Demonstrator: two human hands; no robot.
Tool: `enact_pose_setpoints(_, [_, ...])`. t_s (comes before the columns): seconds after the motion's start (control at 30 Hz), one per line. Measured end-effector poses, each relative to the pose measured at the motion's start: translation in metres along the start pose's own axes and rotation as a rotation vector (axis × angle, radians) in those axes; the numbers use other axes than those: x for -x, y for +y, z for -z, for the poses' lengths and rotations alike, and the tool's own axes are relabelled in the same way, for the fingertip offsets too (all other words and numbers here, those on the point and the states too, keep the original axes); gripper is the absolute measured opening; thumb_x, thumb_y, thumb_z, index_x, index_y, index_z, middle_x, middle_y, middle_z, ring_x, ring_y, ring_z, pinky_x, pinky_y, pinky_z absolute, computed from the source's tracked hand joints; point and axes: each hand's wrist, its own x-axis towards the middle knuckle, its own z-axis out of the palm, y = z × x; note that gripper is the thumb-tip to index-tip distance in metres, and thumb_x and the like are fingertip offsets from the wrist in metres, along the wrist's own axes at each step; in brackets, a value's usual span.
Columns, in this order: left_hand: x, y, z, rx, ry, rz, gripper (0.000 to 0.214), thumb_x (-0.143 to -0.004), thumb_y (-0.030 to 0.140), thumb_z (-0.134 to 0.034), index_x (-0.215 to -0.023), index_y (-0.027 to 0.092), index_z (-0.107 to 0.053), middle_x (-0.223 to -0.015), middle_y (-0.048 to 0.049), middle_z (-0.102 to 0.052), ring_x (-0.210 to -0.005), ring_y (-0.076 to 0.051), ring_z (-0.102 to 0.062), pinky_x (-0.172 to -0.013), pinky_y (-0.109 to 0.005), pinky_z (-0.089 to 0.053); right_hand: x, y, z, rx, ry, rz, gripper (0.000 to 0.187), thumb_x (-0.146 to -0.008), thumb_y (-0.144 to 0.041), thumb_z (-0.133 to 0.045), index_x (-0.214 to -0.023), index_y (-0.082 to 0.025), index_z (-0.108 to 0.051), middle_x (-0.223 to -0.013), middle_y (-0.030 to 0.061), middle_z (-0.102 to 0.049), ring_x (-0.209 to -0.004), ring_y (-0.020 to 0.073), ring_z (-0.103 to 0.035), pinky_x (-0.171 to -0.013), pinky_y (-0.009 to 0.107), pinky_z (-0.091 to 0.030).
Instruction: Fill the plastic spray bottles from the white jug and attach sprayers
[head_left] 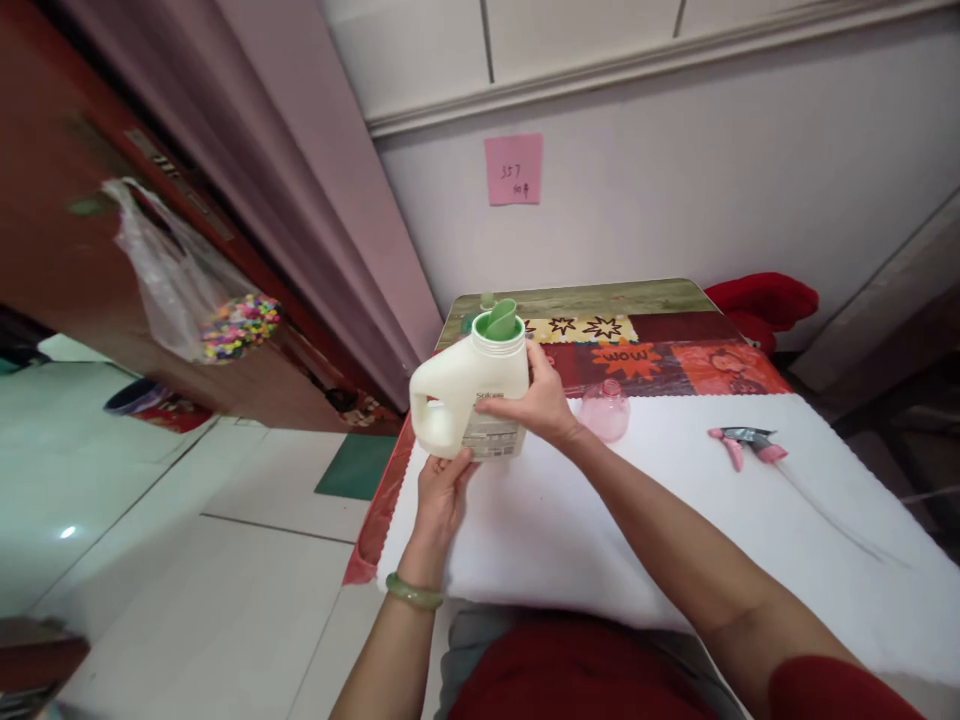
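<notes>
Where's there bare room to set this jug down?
Bare white cloth lies between the pink bottle and the spray trigger, and between the left forearm and right forearm. Crowded: around the bottle, near the right hand.

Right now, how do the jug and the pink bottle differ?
The jug is cream-white and opaque; the pink bottle is see-through. The jug has a side handle; the pink bottle shows none. The left hand and right hand hold the jug; the pink bottle stands on white cloth. Both are roughly upright.

Apparently home | wooden door (90,270), hanging bag (169,270) | patterned tablecloth (727,368) | tiled floor (232,600)
</notes>
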Motion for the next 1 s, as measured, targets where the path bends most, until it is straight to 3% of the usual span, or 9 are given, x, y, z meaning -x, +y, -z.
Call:
enact_pose_setpoints(0.13, [0.004, 0.000, 0.031, -0.176, 0.038, 0.042, 0.054, -0.053, 0.036, -0.093, -0.095, 0.013, -0.068, -0.079, -0.0081, -0.071, -0.060, -0.019, -0.065, -0.059, -0.034, -0.053, -0.006, 0.017, 0.002, 0.128, -0.151, 0.049, 0.089, -0.058, -0.046, -0.092, -0.133, -0.021, -0.053, -0.120, 0.0089, -0.071, -0.108, 0.0295, -0.067, -0.095, 0.042, -0.052])
enact_pose_setpoints(0.27, [-0.001, 0.020, 0.056, -0.323, 0.109, -0.093, 0.058, -0.054, 0.037, -0.093, -0.103, 0.015, -0.070, -0.098, -0.0089, -0.071, -0.069, -0.016, -0.062, -0.065, -0.032, -0.050, -0.006, 0.029, 0.007, 0.180, -0.234, -0.039, 0.098, -0.060, -0.048, -0.092, -0.142, -0.019, -0.046, -0.119, 0.0100, -0.072, -0.108, 0.0304, -0.067, -0.095, 0.044, -0.052])
enact_pose_setpoints(0.4, [-0.008, 0.050, 0.051, -0.372, 0.073, -0.245, 0.063, -0.059, 0.040, -0.091, -0.114, 0.019, -0.067, -0.114, -0.0094, -0.069, -0.084, -0.017, -0.063, -0.079, -0.032, -0.050, 0.009, 0.032, 0.002, 0.245, -0.256, -0.036, 0.108, -0.063, -0.046, -0.092, -0.152, -0.020, -0.038, -0.139, 0.0159, -0.062, -0.125, 0.0339, -0.061, -0.105, 0.048, -0.049])
enact_pose_setpoints(0.53, [-0.012, 0.064, 0.035, -0.428, 0.006, -0.382, 0.063, -0.067, 0.047, -0.084, -0.120, 0.018, -0.065, -0.109, -0.0098, -0.071, -0.090, -0.021, -0.066, -0.086, -0.037, -0.053, 0.049, 0.035, 0.018, 0.399, -0.141, -0.051, 0.108, -0.073, -0.045, -0.087, -0.159, -0.019, -0.027, -0.149, 0.0221, -0.053, -0.137, 0.0351, -0.053, -0.111, 0.052, -0.045])
enact_pose_setpoints(0.63, [-0.016, 0.060, 0.030, -0.482, 0.036, -0.387, 0.065, -0.067, 0.051, -0.082, -0.120, 0.017, -0.066, -0.106, -0.0091, -0.071, -0.090, -0.022, -0.068, -0.092, -0.042, -0.053, 0.083, 0.037, 0.066, 0.467, -0.087, 0.006, 0.084, -0.084, -0.047, -0.078, -0.154, -0.024, -0.039, -0.143, 0.0169, -0.060, -0.130, 0.0300, -0.060, -0.107, 0.048, -0.051])
enact_pose_setpoints(0.7, [-0.018, 0.054, 0.032, -0.520, 0.060, -0.326, 0.067, -0.064, 0.054, -0.082, -0.119, 0.017, -0.068, -0.108, -0.0096, -0.071, -0.094, -0.025, -0.068, -0.095, -0.045, -0.053, 0.101, 0.035, 0.117, 0.551, -0.009, 0.000, 0.062, -0.088, -0.048, -0.072, -0.143, -0.025, -0.054, -0.133, 0.0136, -0.068, -0.118, 0.0279, -0.067, -0.102, 0.045, -0.055])
enact_pose_setpoints(0.8, [-0.020, 0.049, 0.040, -0.589, 0.096, -0.205, 0.070, -0.060, 0.060, -0.081, -0.115, 0.019, -0.070, -0.104, -0.0089, -0.073, -0.097, -0.028, -0.068, -0.100, -0.051, -0.051, 0.119, 0.030, 0.206, 0.740, 0.164, -0.157, 0.040, -0.091, -0.051, -0.066, -0.119, -0.023, -0.069, -0.110, 0.0105, -0.077, -0.090, 0.0258, -0.074, -0.083, 0.042, -0.060])
enact_pose_setpoints(0.9, [-0.018, 0.045, 0.051, -0.647, 0.132, -0.160, 0.066, -0.059, 0.064, -0.078, -0.109, 0.020, -0.072, -0.109, -0.0085, -0.074, -0.101, -0.030, -0.068, -0.103, -0.051, -0.049, 0.130, 0.024, 0.279, 0.961, 0.332, -0.314, 0.037, -0.089, -0.052, -0.063, -0.106, -0.020, -0.074, -0.101, 0.0113, -0.079, -0.083, 0.0265, -0.074, -0.079, 0.041, -0.058])
enact_pose_setpoints(1.0, [-0.009, 0.036, 0.060, -0.666, 0.115, -0.115, 0.064, -0.060, 0.066, -0.077, -0.106, 0.022, -0.072, -0.113, -0.0084, -0.075, -0.104, -0.031, -0.069, -0.103, -0.050, -0.049, 0.138, 0.020, 0.314, 1.023, 0.422, -0.421, 0.037, -0.088, -0.052, -0.062, -0.103, -0.021, -0.076, -0.094, 0.0093, -0.080, -0.081, 0.0255, -0.075, -0.076, 0.037, -0.056])
